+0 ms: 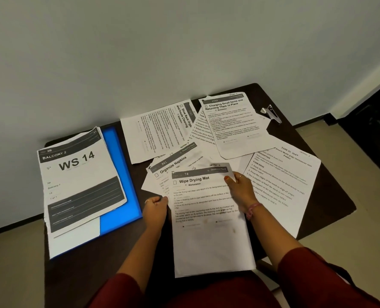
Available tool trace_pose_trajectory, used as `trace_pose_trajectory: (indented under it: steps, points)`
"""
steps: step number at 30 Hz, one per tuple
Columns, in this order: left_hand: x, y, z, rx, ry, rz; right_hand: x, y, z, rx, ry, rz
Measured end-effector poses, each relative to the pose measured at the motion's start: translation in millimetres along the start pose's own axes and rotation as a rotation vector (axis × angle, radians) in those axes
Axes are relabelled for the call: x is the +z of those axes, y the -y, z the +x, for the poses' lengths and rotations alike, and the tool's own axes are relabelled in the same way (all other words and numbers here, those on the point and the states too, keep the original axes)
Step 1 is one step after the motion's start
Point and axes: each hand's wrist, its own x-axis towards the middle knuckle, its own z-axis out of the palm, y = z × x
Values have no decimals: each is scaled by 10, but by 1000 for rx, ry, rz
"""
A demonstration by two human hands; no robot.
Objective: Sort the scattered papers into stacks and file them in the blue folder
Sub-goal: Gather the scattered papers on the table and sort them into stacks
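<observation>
Red sleeves (317, 283), two hands, loose sheets on a dark table (78, 274).

Head view: right hand (240, 190) pinches the top right corner of the "Wipe Drying Mat" sheet (209, 218); left hand (155, 207) grips its left edge, fingertips hidden under paper. Scattered papers (184, 138) overlap behind, small print unreadable. Blue folder (120, 181) lies at left, mostly covered by the "WS 14" stack (78, 181). Metal clip (272, 113) sits far right.

Both hands (155, 206) (240, 190) on the "Wipe Drying Mat" sheet (209, 218), seemingly pinching it, beside blue folder (120, 192)
</observation>
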Motion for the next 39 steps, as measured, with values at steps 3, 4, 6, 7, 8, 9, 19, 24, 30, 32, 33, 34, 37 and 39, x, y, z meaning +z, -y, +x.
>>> trace_pose_trajectory:
  steps: [3,4,6,7,8,9,19,24,30,32,33,34,37,39]
  points:
    - [61,-95,22,21,-10,94,-18,-7,45,33,16,12]
    - [73,-113,39,16,-9,122,-19,-15,62,46,28,15]
    - [77,-134,84,-18,7,155,-30,-32,83,69,57,46]
    - [72,-149,96,-31,14,152,-40,-30,87,85,70,69]
    - [72,-156,116,-37,20,151,-55,-28,94,103,79,86]
    - [75,-154,140,-41,33,156,-77,-27,101,125,89,108]
    - [86,-35,-10,142,60,114,-135,100,128,262,119,331]
    - [-28,51,11,263,125,353,-119,167,90,224,207,254]
    - [-61,30,9,326,156,410,-69,87,46,216,217,175]
    - [-51,21,25,312,159,404,-50,63,46,207,197,170]
    - [-45,24,36,305,160,398,-41,56,47,200,191,173]
    - [-46,18,42,295,163,389,-32,50,49,191,183,178]
    - [-56,13,38,270,166,346,-16,42,33,163,167,164]
    - [-63,-2,65,317,106,362,-14,22,22,144,163,131]
